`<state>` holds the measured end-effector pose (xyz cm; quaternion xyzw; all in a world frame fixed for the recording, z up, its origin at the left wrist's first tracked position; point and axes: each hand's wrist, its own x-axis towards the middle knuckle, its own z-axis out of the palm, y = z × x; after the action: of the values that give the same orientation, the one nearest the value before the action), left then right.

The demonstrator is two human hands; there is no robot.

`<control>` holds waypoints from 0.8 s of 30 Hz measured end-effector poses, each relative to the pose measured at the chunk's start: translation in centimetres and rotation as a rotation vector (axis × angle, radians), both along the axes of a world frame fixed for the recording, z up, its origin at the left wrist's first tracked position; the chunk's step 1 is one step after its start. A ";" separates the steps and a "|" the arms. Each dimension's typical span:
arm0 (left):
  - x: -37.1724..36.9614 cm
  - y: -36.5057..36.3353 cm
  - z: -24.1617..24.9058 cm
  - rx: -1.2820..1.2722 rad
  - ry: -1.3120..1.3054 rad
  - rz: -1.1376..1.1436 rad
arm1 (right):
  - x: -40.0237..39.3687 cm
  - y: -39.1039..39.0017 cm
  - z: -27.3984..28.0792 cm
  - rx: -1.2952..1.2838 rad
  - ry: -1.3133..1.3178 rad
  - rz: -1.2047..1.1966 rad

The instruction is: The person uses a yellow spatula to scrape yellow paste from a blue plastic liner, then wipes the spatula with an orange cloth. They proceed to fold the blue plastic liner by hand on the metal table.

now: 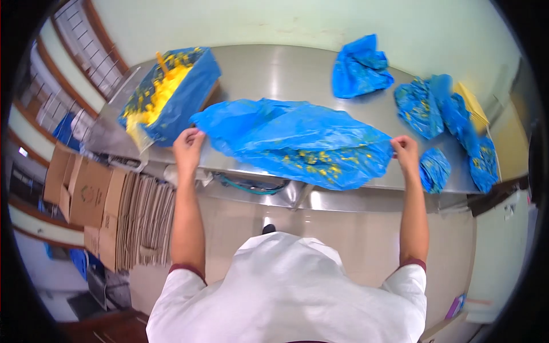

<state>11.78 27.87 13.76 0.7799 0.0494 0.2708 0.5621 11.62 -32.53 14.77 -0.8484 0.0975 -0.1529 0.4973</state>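
Note:
A large blue plastic bag [257, 128] is stretched sideways between my two hands above the front of the steel table. Yellow bits cling to its lower right part. My left hand [187, 150] pinches the bag's left end, while my right hand [405, 151] pinches its right end. Left of the bag stands a box lined with blue plastic [197, 86], holding a bright yellow mass [166, 91] with an orange-yellow handle-like piece [162, 64] sticking up from it. Clear plastic hangs over the box's near corner.
On the steel table [274, 68] lie a crumpled blue bag [360, 68] at the back and several more yellow-specked ones [420, 106] at the right. A yellow sheet-like item [472, 108] rests by the right wall. Flattened cardboard boxes [146, 220] are stacked on the floor at left.

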 end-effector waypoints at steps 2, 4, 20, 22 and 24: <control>-0.3 -0.1 0.4 -0.050 0.009 0.005 | -0.1 0.1 0.4 -0.160 0.000 0.016; -0.4 -0.2 0.4 -0.069 0.017 0.024 | -0.7 1.6 1.2 -0.392 -0.152 0.032; 0.6 -0.8 4.2 0.340 0.203 0.242 | -0.1 2.4 3.2 -0.514 -0.197 -0.014; 1.0 -0.9 4.7 0.413 0.185 0.274 | 0.1 2.5 3.5 -0.517 -0.188 -0.028; 1.4 -0.4 4.7 0.455 0.102 0.268 | 0.3 2.3 3.5 -0.507 -0.176 -0.044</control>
<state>13.22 27.47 18.49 0.8854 0.1183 0.3071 0.3282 11.88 -30.22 18.26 -0.9271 0.0308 -0.2561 0.2720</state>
